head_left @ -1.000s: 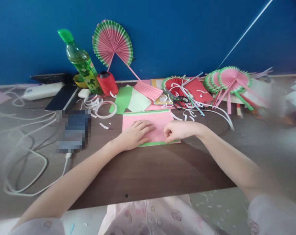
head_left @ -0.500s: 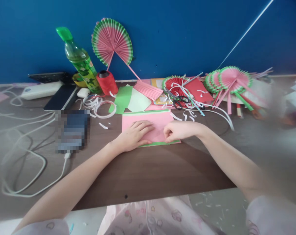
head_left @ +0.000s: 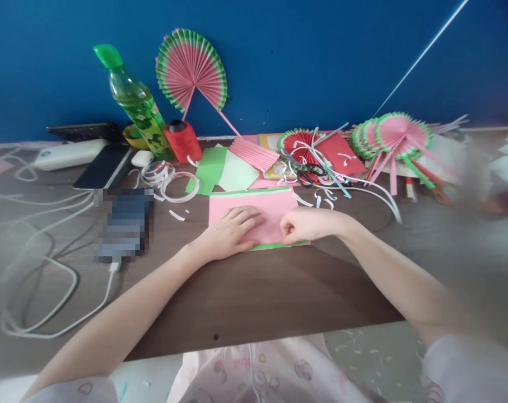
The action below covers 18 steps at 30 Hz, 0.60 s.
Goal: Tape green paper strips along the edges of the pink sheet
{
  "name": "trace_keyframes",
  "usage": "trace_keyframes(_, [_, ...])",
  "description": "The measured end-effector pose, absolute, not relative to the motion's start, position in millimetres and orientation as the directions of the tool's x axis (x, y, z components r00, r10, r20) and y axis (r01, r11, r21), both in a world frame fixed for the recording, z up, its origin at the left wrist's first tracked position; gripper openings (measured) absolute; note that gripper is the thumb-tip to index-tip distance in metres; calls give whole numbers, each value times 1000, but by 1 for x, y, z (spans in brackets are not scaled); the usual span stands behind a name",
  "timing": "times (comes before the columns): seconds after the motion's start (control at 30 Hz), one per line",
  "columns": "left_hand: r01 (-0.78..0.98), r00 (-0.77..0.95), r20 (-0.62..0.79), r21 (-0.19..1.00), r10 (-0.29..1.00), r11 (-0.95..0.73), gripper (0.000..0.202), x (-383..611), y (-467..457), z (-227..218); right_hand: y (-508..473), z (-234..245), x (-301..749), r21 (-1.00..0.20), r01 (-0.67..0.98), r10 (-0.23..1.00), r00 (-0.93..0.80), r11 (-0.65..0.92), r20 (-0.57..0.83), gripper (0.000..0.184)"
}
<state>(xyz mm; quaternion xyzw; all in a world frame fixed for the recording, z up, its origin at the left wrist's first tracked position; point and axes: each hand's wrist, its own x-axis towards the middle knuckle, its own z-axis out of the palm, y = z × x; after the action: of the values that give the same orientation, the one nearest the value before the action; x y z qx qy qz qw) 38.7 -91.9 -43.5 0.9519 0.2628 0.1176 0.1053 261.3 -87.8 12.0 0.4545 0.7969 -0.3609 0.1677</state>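
Note:
A pink paper sheet with green edge strips (head_left: 270, 207) lies flat on the brown table (head_left: 245, 296). My left hand (head_left: 231, 230) rests flat on the sheet's left half, fingers stretched out and pressing it down. My right hand (head_left: 304, 225) is curled in a pinch on the sheet's near right edge. Behind the sheet lie a folded pink accordion strip (head_left: 254, 154) and green paper pieces (head_left: 214, 168).
A green bottle (head_left: 138, 106), a red thread spool (head_left: 182, 141) and a watermelon paper fan (head_left: 191, 70) stand at the blue wall. Scissors (head_left: 308, 173), white paper strips and more paper fans (head_left: 394, 137) lie right. A phone (head_left: 123, 224), white cables (head_left: 47, 280) and tape rings (head_left: 173, 182) lie left.
Both hands stay in place on the pink sheet; only the camera view shifts slightly.

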Motion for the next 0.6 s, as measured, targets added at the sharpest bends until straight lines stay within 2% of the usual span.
trace_keyframes(0.17, [349,893,237,171,382,-921,36,41,-96,-40,-91,16,258,-316,877,628,-480,362,-612,17])
trace_keyframes(0.27, [280,923,226,161,312,-946,39,44,-99,-38,-93,17,257,-283,882,636,-469,377,-613,17])
trace_keyframes(0.47, [283,931,184,179,314,-942,45,45,-101,-38,-94,17,257,-240,889,662,-451,389,-599,18])
trace_keyframes(0.6, [288,933,162,197,321,-937,47,46,-101,-38,-92,18,259,-261,891,647,-451,373,-615,19])
